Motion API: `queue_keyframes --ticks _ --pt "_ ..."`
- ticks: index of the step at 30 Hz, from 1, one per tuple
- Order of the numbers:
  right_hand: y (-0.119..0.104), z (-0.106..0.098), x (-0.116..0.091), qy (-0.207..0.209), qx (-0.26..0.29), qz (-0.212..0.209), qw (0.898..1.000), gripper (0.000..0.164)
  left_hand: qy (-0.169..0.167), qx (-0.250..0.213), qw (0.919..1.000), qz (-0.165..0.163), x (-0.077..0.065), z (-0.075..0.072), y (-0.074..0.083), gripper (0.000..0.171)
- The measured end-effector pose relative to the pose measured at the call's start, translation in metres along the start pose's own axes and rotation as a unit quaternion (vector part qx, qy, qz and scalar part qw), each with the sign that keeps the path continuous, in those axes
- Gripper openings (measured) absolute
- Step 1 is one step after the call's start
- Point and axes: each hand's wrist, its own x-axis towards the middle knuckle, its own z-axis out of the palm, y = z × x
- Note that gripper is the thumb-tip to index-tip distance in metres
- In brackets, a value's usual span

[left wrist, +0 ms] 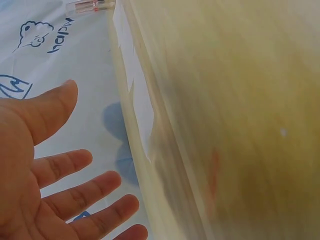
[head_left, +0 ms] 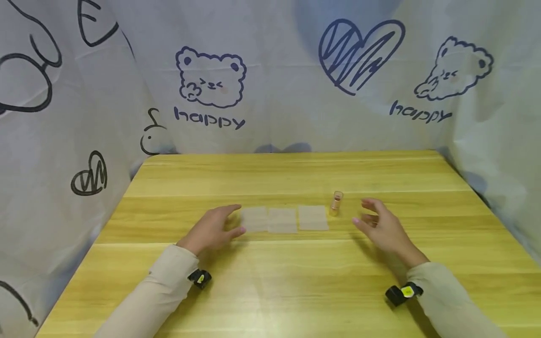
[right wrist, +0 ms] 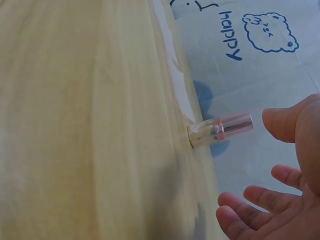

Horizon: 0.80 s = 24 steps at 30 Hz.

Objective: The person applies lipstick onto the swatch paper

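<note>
Three thin whitish paper squares (head_left: 282,220) lie side by side in a row across the middle of the table. Just right of the row a lipstick tube (head_left: 336,203) stands upright, with a clear pinkish cap and a gold base; it shows larger as the tube (right wrist: 220,130) in the right wrist view. My left hand (head_left: 214,229) hovers by the leftmost square, fingers spread and holding nothing. To the right of the tube is my right hand (head_left: 382,230), its fingers relaxed and apart from it, with nothing in them.
The wooden table (head_left: 270,291) runs back to a white cloth (head_left: 279,108) with drawn bears, hearts and words, which also hangs along both sides. A black camera band (head_left: 199,278) sits on the left wrist and another band (head_left: 403,293) on the right.
</note>
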Motion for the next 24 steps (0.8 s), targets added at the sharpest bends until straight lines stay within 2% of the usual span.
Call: queue_keyframes --ticks 5,10,24 --pt "-0.003 -0.002 0.005 -0.005 0.004 0.000 1.000 0.067 -0.011 -0.006 0.9998 -0.016 0.006 0.000 0.002 0.064" --pt "-0.006 0.000 0.011 -0.011 0.018 -0.007 1.000 0.063 -0.005 -0.004 1.0000 -0.007 0.011 0.003 0.005 0.060" --pt "-0.006 0.020 0.029 -0.009 0.030 0.000 1.000 0.060 0.009 0.004 0.9999 0.003 0.021 0.011 0.002 0.050"
